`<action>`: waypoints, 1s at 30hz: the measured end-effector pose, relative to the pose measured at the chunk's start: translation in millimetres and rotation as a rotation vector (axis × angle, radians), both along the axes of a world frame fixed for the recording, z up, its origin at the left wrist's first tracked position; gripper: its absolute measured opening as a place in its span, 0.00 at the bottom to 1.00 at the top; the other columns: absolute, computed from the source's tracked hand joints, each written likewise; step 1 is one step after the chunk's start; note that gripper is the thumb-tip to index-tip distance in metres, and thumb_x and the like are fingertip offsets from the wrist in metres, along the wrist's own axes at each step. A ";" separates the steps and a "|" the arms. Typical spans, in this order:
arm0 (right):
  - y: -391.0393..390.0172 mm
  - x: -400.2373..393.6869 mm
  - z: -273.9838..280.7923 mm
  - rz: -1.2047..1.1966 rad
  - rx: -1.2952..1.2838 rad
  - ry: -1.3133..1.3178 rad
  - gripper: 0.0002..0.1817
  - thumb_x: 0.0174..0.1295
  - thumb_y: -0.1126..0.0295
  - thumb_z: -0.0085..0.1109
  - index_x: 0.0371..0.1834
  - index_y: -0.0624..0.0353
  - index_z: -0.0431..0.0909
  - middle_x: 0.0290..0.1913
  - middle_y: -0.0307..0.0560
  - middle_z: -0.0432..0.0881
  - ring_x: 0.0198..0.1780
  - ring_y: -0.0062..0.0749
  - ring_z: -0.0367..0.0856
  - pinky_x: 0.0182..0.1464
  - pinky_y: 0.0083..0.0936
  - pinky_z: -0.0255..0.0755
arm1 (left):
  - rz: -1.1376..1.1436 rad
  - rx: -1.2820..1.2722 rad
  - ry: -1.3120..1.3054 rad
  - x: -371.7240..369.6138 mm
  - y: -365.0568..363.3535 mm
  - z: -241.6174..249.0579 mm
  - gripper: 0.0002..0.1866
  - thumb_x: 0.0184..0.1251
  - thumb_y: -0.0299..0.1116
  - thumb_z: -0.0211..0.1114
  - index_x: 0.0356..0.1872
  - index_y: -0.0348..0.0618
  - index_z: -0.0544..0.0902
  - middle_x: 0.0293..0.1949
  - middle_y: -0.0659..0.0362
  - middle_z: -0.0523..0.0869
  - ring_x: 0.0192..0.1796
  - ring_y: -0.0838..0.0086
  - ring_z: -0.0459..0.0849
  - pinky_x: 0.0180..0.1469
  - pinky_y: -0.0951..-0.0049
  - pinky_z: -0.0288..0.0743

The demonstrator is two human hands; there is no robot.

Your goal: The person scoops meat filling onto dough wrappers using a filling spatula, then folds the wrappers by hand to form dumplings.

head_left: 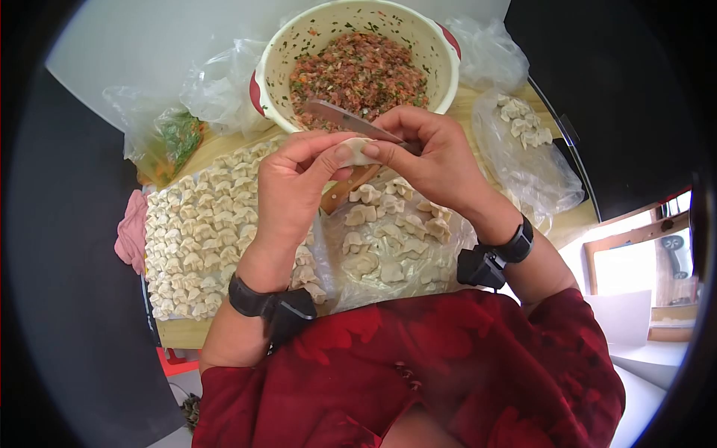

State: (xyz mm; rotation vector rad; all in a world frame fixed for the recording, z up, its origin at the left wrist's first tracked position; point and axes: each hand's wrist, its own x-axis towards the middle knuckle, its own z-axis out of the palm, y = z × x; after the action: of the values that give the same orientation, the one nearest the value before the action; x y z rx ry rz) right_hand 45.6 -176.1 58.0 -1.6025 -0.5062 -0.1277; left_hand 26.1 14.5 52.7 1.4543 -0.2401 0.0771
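Note:
A pale dumpling (357, 152), folded over, is pinched between both hands in front of the bowl. My left hand (300, 166) is closed on its left side, thumb on top. My right hand (429, 158) presses its right edge with the thumb and also grips a table knife (349, 119), whose blade points up and left over the bowl's near rim. Behind them stands a large cream bowl (270, 66) with red handles, holding minced filling (362, 71) flecked with green and orange. Under my hands a brown wooden piece (349, 188) is partly hidden.
Rows of dumplings (198, 231) cover the left of the table. More dumplings (396, 228) lie on plastic sheeting in the middle, and several (525, 122) on plastic at right. Plastic bags (228, 82) flank the bowl; one holds greens (177, 142). A pink cloth (131, 233) hangs at the left edge.

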 end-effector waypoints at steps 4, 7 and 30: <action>-5.8 -2.6 4.0 -0.040 -0.215 -0.106 0.06 0.59 0.72 0.65 0.35 0.61 0.80 0.22 0.41 0.76 0.25 0.20 0.71 0.28 0.23 0.67 | 0.028 0.171 -0.110 0.8 1.1 -4.9 0.13 0.64 0.28 0.70 0.49 0.39 0.86 0.41 0.63 0.85 0.35 0.85 0.78 0.34 0.83 0.73; -4.9 -7.2 9.3 -0.082 -0.261 -0.201 0.04 0.59 0.74 0.62 0.35 0.61 0.78 0.23 0.47 0.75 0.23 0.30 0.72 0.29 0.26 0.68 | 0.111 0.311 -0.222 0.6 -3.8 -4.4 0.12 0.63 0.27 0.71 0.47 0.38 0.86 0.37 0.63 0.85 0.34 0.85 0.78 0.33 0.84 0.71; -156.6 -75.1 -36.4 -0.494 -0.641 0.139 0.09 0.63 0.66 0.62 0.35 0.62 0.82 0.23 0.34 0.73 0.28 0.16 0.67 0.31 0.19 0.63 | -0.436 0.550 -0.114 -9.4 -111.6 -34.5 0.06 0.57 0.29 0.73 0.34 0.41 0.89 0.31 0.62 0.85 0.31 0.82 0.78 0.35 0.80 0.72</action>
State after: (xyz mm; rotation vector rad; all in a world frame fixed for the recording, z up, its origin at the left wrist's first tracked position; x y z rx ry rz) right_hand -29.5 -332.7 21.7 -2.3265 -0.0194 -0.2386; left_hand 16.7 -97.1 18.2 1.9100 -0.7083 -0.2817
